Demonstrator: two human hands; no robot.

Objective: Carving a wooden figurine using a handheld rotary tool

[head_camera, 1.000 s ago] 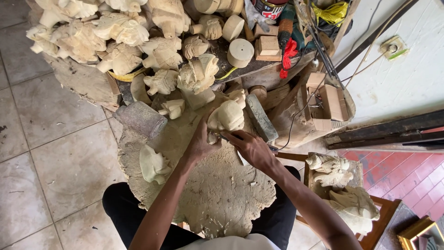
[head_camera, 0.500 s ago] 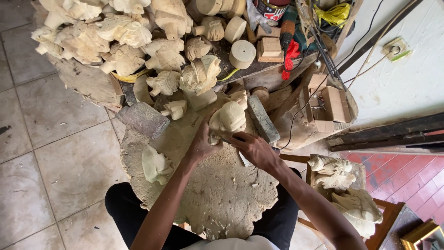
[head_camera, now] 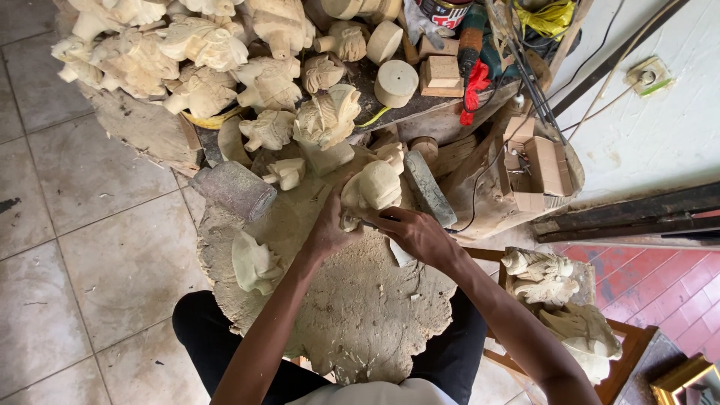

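From my remote view through the head camera, a broad, rough wooden slab [head_camera: 352, 315] fills the near centre, resting over the person's dark-clad lap above a pale tiled floor [head_camera: 82, 225]. At the far left, a heap of pale carved wooden figures [head_camera: 195, 60] crowds a low bench, with round wooden blocks [head_camera: 395, 81] just right of it. On the right, more finished carvings [head_camera: 559, 300] sit on a small stand near a red floor.

On the slab's far edge stands the pale carving [head_camera: 373, 187] being worked, right between both hands. I see the left hand [head_camera: 330, 229] curled against the carving's near left side, fingers pressed to it and steadying it. The right hand [head_camera: 412, 234] sits just right and near of the carving, fist closed around a slim tool whose tip meets the carving's lower edge; the tool itself is mostly hidden. A grey cylindrical stone [head_camera: 234, 189] lies left of the hands, a long grey whetstone [head_camera: 429, 187] just right of the carving, and a small loose carving [head_camera: 255, 262] rests on the slab's left.
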